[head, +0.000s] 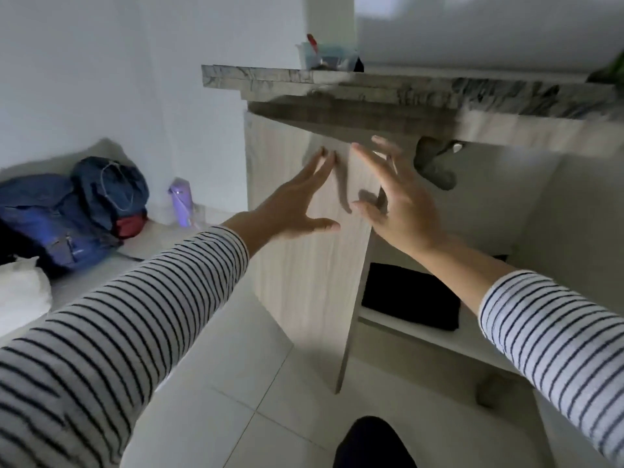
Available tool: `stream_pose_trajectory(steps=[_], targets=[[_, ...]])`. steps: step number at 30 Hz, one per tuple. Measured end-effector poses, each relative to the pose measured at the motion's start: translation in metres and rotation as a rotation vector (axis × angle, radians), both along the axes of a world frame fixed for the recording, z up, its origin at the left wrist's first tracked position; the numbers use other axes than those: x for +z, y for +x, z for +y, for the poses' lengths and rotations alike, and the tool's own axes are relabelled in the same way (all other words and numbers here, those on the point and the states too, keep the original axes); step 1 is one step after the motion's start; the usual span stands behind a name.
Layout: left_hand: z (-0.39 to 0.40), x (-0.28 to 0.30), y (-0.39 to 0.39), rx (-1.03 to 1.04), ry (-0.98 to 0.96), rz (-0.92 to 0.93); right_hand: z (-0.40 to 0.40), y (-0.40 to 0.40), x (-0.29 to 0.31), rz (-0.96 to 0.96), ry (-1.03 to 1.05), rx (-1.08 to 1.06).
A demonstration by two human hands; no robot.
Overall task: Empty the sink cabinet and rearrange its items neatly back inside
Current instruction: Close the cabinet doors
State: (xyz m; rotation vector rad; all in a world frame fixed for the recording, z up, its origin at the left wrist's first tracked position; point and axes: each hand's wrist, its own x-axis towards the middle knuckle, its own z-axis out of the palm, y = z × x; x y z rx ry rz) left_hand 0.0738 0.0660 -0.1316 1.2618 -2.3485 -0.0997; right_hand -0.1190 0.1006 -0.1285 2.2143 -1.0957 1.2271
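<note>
Both hands are spread, nothing gripped: left hand (297, 201) and right hand (391, 197) are raised at the ajar cabinet door (304, 282) (no writing readable); a black item (410, 305) is seen inside.

No text, label, brand, number or sign can be read anywhere in this blurred view.

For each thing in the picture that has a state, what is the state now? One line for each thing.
cabinet door: swung open
black item: lying flat inside the cabinet
left hand: open, fingers spread, empty
right hand: open, at the door's edge, empty
purple bottle: upright on the floor, lid closed
</note>
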Motion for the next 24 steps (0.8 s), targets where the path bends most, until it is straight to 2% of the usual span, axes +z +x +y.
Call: stream_pose_trajectory(steps=[3, 7, 10, 17, 24], targets=[[-0.023, 0.0, -0.033, 0.009, -0.007, -0.079, -0.011, -0.031, -0.003, 0.252, -0.086, -0.426], [-0.049, 0.001, -0.058, 0.052, 0.0, -0.12, -0.033, -0.048, -0.015, 0.469, -0.022, -0.625], [-0.066, 0.006, -0.07, 0.081, -0.004, -0.168, -0.052, -0.056, -0.014, 0.507, 0.076, -0.674], [-0.104, 0.014, -0.098, 0.149, 0.005, -0.26, -0.091, -0.071, 0.008, 0.557, 0.519, -0.732], [-0.104, 0.012, -0.1, 0.186, -0.033, -0.267, -0.089, -0.061, 0.01, 0.59, 0.541, -0.773]])
